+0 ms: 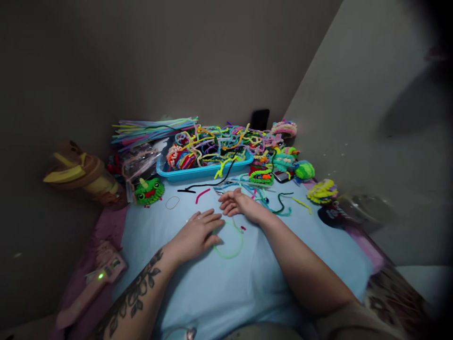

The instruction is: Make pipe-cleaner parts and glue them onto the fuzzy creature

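My left hand lies palm down on the light blue cloth, fingers stretched out, its fingertips touching a light green pipe cleaner bent into a loop. My right hand rests just beyond it, fingers loosely curled and apart, holding nothing that I can see. The two hands nearly touch at the fingertips. Loose pipe cleaner pieces lie around them, among them a pink piece and a black one.
A blue tray heaped with coloured pipe cleaners stands at the back, a bundle of straight ones to its left. A green fuzzy figure, other fuzzy pieces, a dark phone, a brown and yellow bottle and a pink tool surround the cloth.
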The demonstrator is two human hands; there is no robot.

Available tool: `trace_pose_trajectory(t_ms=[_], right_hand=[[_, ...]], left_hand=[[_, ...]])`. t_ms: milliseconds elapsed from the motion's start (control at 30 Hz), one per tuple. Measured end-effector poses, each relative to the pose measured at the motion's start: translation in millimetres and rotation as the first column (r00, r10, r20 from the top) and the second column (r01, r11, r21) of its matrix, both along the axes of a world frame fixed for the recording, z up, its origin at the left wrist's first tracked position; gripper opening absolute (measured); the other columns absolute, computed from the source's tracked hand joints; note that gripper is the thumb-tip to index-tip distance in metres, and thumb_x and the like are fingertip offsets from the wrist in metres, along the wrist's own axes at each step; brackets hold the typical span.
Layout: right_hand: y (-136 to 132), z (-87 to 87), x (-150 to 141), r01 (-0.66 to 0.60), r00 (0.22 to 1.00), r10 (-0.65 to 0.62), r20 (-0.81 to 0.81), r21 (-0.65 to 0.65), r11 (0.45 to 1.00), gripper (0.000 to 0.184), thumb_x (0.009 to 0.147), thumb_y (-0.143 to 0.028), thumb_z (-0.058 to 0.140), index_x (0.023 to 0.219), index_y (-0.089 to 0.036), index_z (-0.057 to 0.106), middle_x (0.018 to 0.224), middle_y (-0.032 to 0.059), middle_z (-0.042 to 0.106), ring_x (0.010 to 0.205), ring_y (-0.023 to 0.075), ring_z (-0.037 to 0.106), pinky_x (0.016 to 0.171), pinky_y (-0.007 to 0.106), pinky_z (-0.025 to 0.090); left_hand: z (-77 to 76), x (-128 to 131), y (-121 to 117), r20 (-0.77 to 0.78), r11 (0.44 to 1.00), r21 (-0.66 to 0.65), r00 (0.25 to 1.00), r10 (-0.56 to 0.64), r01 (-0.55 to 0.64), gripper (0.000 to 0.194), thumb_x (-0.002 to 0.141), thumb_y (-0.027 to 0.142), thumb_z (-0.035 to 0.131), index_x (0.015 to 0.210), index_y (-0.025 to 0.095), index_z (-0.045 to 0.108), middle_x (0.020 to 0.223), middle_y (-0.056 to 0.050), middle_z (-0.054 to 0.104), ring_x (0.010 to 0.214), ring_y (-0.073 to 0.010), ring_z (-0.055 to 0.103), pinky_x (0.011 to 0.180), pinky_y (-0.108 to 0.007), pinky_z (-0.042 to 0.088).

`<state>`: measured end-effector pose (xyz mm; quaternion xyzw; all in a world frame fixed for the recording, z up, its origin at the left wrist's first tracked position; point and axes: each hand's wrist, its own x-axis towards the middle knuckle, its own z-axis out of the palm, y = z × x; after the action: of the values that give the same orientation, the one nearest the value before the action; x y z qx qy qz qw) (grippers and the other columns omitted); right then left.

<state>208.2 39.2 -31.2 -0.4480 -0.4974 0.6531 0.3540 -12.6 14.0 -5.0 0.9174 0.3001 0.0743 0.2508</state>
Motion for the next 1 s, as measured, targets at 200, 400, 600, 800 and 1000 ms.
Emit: trace_pose_trajectory(t_ms=[200,400,600,800,1000], right_hand=[[17,-3.3,12,0.421,0.905,-0.426,-0.006,0.162,0.892,0.067,0.081,-0.073,0.027,0.086,-0.018,0.065,0.091,0.0073,0.068,0.089,0.0173,0.063,0.086,0.032,0.047],[19,11.7,18,0.667,0.709,-0.6,-0.371,0.076,0.741,0.056,0.081,-0.069,0.038,0.075,-0.019,0.062,0.08,0.0051,0.067,0.086,0.0171,0.063,0.081,0.031,0.05],[4,27.8,9,0.465,0.802,-0.381,-0.46,0.08,0.882,0.062,0.077,-0.074,0.038,0.077,-0.018,0.063,0.068,0.0037,0.062,0.056,0.0136,0.057,0.051,0.026,0.049],[-4,23.4,4,0.221,0.957,-0.269,0.11,0.325,0.919,0.036,0.08,-0.051,0.054,0.075,-0.017,0.063,0.058,-0.0013,0.058,0.042,0.0079,0.042,0.04,0.02,0.031],[-6,17.7,-8,-0.008,0.857,-0.213,0.469,0.426,0.905,0.02,0.082,-0.03,0.051,0.071,-0.017,0.062,0.062,-0.0007,0.058,0.058,0.013,0.052,0.055,0.024,0.038]], left_hand=[[-11.3,-11,13,-0.148,0.83,0.262,0.829,0.54,-0.493,0.04,0.089,0.028,0.045,0.127,0.019,0.05,0.139,-0.014,0.046,0.131,-0.0357,0.034,0.098,-0.061,0.031],[-7.2,-10,13,0.113,0.782,0.296,0.834,0.541,-0.548,0.027,0.086,0.024,0.049,0.109,0.016,0.061,0.123,-0.013,0.058,0.119,-0.0315,0.047,0.094,-0.049,0.04],[-1.0,0,0,0.33,0.89,0.018,0.843,0.425,-0.456,0.019,0.089,0.026,0.048,0.099,0.018,0.062,0.096,-0.007,0.065,0.089,-0.0175,0.06,0.079,-0.03,0.048],[5.3,8,-8,0.125,0.987,0.002,0.979,0.159,-0.161,0.026,0.08,0.033,0.061,0.103,0.021,0.062,0.099,-0.007,0.063,0.095,-0.0219,0.056,0.083,-0.034,0.045],[-3.1,9,-9,-0.06,0.916,0.143,0.921,0.385,-0.374,0.027,0.082,0.01,0.043,0.101,0.018,0.061,0.095,-0.009,0.064,0.091,-0.0234,0.057,0.081,-0.036,0.045]])
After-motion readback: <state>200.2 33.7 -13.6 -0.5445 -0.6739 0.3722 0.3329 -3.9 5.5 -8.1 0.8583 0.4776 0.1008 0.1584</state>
